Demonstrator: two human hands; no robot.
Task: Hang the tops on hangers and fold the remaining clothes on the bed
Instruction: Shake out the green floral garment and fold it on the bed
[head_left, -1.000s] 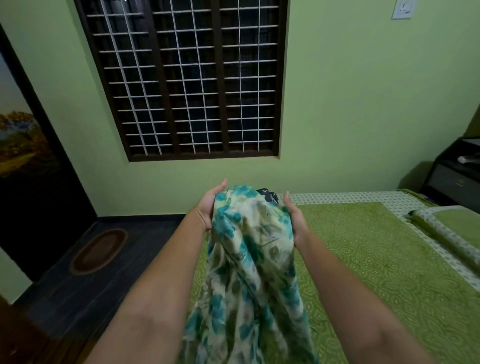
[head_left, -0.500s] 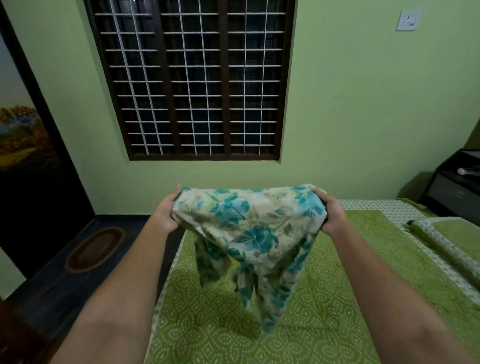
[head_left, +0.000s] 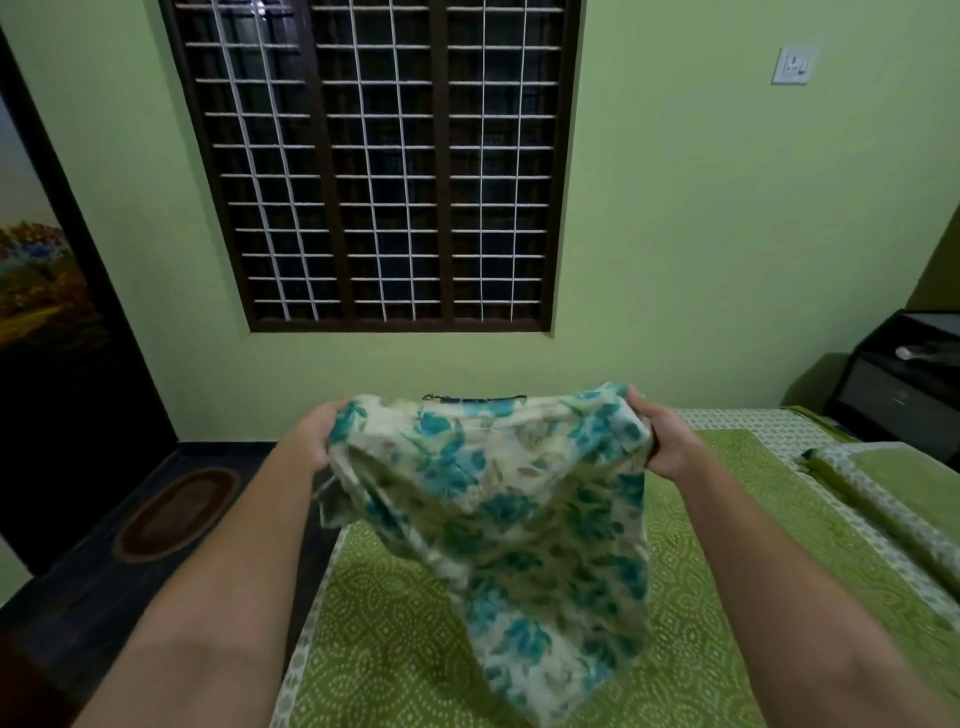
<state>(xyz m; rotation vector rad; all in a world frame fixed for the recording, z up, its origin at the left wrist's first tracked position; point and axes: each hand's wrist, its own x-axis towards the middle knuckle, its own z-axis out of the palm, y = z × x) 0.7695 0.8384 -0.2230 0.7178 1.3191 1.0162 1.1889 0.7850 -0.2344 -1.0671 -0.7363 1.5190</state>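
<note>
A cream garment with teal flowers (head_left: 498, 499) hangs spread in the air over the bed (head_left: 395, 639). My left hand (head_left: 311, 436) grips its top left corner and my right hand (head_left: 667, 441) grips its top right corner. A dark strip shows along the garment's top edge. The cloth drops down and to the right, and its lower end reaches the green bedspread. No hanger is in view.
A barred window (head_left: 384, 166) fills the green wall ahead. At the left are a dark door (head_left: 57, 338) and an oval mat (head_left: 174, 514) on the dark floor. A pillow (head_left: 893, 499) lies at the bed's right, a dark cabinet (head_left: 904, 384) behind it.
My hands have pulled apart from close together, stretching the bunched garment wide. The cloth now hangs lower and swings to the right.
</note>
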